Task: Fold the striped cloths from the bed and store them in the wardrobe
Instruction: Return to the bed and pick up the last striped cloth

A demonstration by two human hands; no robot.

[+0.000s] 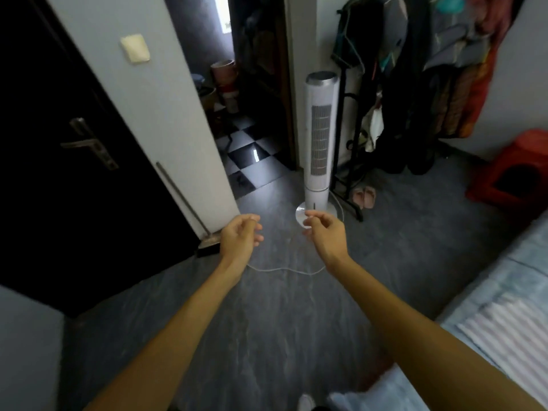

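Left hand and right hand are both stretched out in front of us over the grey floor, fingers loosely curled, thumb and forefinger nearly meeting; neither has hold of any cloth that we can see. A thin white cord lies on the floor under the wrists and runs toward the tower fan; whether a hand touches it we cannot tell.

A striped cloth lies on the bed at the lower right, well apart from both hands. We see no wardrobe for certain; the white sliding panel at left may belong to one.

Judgement: the step in hand is fetching a cloth. To do it well we should turn right toward the bed, step clear of the cord, and take the cloth by two corners so it hangs flat for folding.
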